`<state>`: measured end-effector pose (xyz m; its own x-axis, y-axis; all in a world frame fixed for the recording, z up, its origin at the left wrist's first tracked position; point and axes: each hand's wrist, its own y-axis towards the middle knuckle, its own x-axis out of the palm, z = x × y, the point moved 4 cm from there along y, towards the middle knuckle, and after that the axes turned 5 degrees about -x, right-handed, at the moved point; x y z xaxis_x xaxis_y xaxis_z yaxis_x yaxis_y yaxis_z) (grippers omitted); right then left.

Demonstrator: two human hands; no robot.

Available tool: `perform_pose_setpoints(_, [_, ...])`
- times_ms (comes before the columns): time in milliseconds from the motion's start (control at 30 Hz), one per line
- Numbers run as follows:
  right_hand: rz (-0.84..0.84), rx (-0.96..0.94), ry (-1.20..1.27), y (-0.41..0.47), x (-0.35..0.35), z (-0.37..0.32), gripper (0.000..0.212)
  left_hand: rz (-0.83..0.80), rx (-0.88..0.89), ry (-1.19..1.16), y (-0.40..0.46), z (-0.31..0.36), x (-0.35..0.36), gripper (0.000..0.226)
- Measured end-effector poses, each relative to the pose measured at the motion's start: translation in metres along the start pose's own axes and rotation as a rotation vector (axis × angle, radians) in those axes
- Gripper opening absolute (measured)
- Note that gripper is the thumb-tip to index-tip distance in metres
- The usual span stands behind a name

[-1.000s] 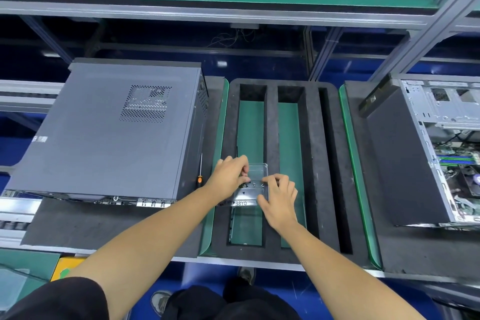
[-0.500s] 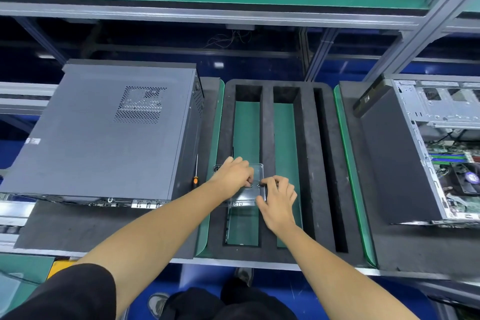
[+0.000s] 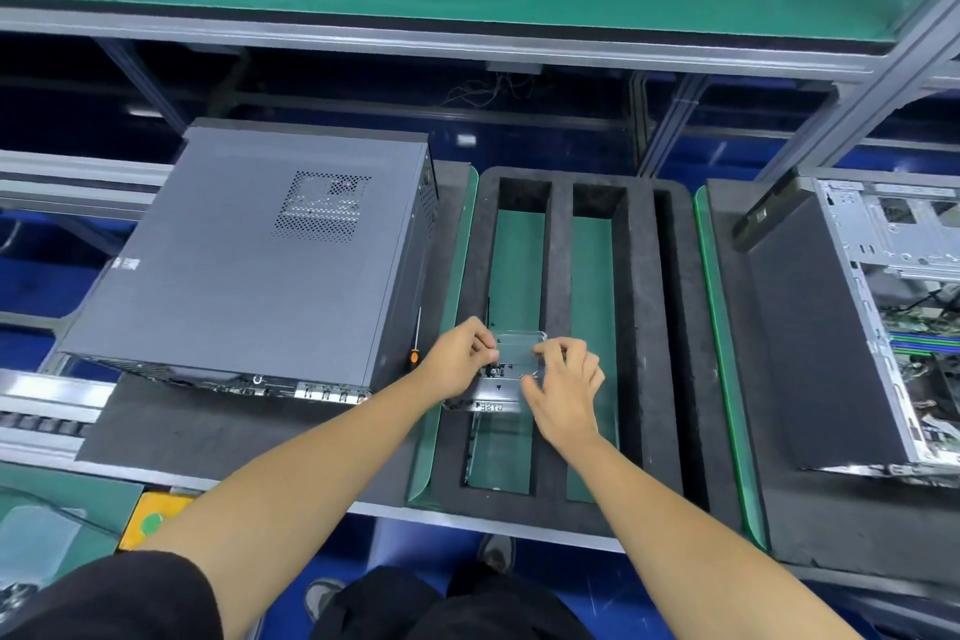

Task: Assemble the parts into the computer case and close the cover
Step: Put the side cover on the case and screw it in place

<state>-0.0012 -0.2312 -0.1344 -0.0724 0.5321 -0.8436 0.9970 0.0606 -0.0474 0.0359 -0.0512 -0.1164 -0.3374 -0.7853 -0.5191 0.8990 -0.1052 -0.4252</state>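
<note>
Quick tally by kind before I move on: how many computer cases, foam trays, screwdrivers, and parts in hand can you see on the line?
Computer cases: 2, closed case and open case
Foam trays: 1, black slotted tray
Screwdrivers: 1, orange-handled screwdriver
Parts in hand: 1, clear-covered metal part, held by left hand and right hand
Total: 5

The closed computer case (image 3: 244,270) has a matt grey metal cover. Right of it lies a rough black foam tray (image 3: 644,327). Farther right, the open case (image 3: 893,286) shows shiny bare metal.
</note>
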Motion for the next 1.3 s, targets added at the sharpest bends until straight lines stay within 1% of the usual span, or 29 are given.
perform_pose_setpoints(67, [-0.01,0.01,-0.01,-0.002,0.001,0.002,0.032,-0.014,0.018,-0.006,0.0,0.002,0.0,0.008])
perform_pose_setpoints(133, [-0.018,0.012,-0.003,-0.004,0.002,0.003,0.032,0.025,0.021,-0.032,0.002,0.002,-0.006,0.006])
perform_pose_setpoints(233, [-0.043,-0.032,-0.022,-0.004,0.006,0.004,0.032,0.098,-0.083,-0.148,0.004,-0.002,-0.015,0.006])
perform_pose_setpoints(300, [-0.066,-0.071,-0.045,-0.004,0.009,0.003,0.031,0.104,-0.125,-0.161,0.005,-0.005,-0.017,0.008])
perform_pose_setpoints(367, [-0.095,-0.142,-0.081,-0.003,0.012,0.001,0.032,0.082,-0.084,-0.09,0.003,-0.004,-0.017,0.007])
perform_pose_setpoints(467, [-0.17,-0.282,-0.178,-0.004,0.019,-0.001,0.04,0.058,0.012,0.08,0.002,-0.001,-0.012,0.013])
perform_pose_setpoints(533, [-0.198,-0.315,-0.214,-0.005,0.022,0.0,0.043,0.066,0.049,0.212,0.003,0.0,-0.01,0.014])
perform_pose_setpoints(600, [-0.205,-0.302,-0.216,-0.006,0.023,0.002,0.044,0.059,0.07,0.338,0.005,0.002,-0.007,0.012])
perform_pose_setpoints(733, [-0.198,-0.265,-0.189,-0.008,0.021,0.007,0.048,-0.027,0.096,0.509,0.013,0.005,0.0,0.008])
perform_pose_setpoints(867, [-0.199,-0.256,-0.177,-0.009,0.02,0.01,0.046,-0.092,0.098,0.591,0.017,0.008,0.003,0.007])
perform_pose_setpoints(933, [-0.195,-0.241,-0.166,-0.01,0.02,0.01,0.045,-0.125,0.105,0.627,0.019,0.013,0.005,0.009])
perform_pose_setpoints(1033, [-0.184,-0.213,-0.158,-0.01,0.02,0.012,0.04,-0.24,0.097,0.795,0.02,0.023,0.014,0.014])
perform_pose_setpoints(1067, [-0.18,-0.204,-0.155,-0.011,0.02,0.013,0.038,-0.256,0.102,0.836,0.02,0.025,0.016,0.018])
perform_pose_setpoints(1167, [-0.165,-0.177,-0.126,-0.011,0.018,0.014,0.037,-0.232,0.167,0.848,0.017,0.026,0.02,0.032])
perform_pose_setpoints(1233, [-0.159,-0.167,-0.118,-0.011,0.017,0.014,0.038,-0.22,0.161,0.814,0.016,0.027,0.019,0.026])
perform_pose_setpoints(1300, [-0.161,-0.163,-0.12,-0.011,0.016,0.013,0.039,-0.203,0.109,0.734,0.016,0.029,0.017,0.02])
